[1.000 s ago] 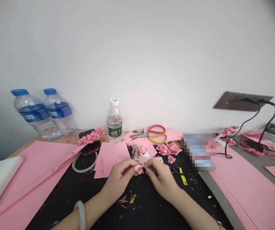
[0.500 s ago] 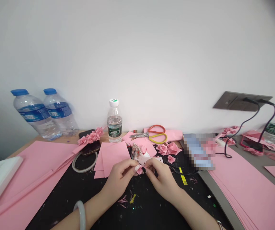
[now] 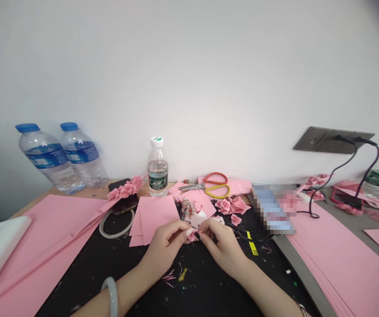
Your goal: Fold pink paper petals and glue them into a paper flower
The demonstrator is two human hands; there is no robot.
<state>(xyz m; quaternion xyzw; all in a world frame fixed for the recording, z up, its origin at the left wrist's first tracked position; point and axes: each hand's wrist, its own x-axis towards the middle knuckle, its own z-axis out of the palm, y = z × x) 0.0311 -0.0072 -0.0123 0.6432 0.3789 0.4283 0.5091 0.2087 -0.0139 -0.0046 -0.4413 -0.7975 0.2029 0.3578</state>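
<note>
Head view is showing two bare hands meeting low over the black-topped counter (image 3: 215,286), with one small folded pink paper piece (image 3: 192,236) sitting between their fingertips. The left hand (image 3: 167,241) is pinching its left side between thumb and forefinger, a pale bangle (image 3: 112,294) circling that wrist; the right hand (image 3: 222,243) is gripping its right side the same way. Just behind the fingers, a pale spotted object (image 3: 202,220) is lying partly hidden, too covered to identify. Beyond it, scissors (image 3: 218,190) with one red and one yellow handle are resting on pink paper, and several folded paper roses (image 3: 238,205) are lying nearby to the right. Square pink sheets (image 3: 163,212) are overlapping on the left, beside a grey ring (image 3: 102,226) and a dark phone (image 3: 123,207) bearing a spray of paper roses (image 3: 126,188). A small water bottle (image 3: 158,172) is standing near the wall (image 3: 189,79), while two blue-capped bottles (image 3: 49,156) are standing farther left. Large pink sheets (image 3: 351,251) are stretching along the right side.
</note>
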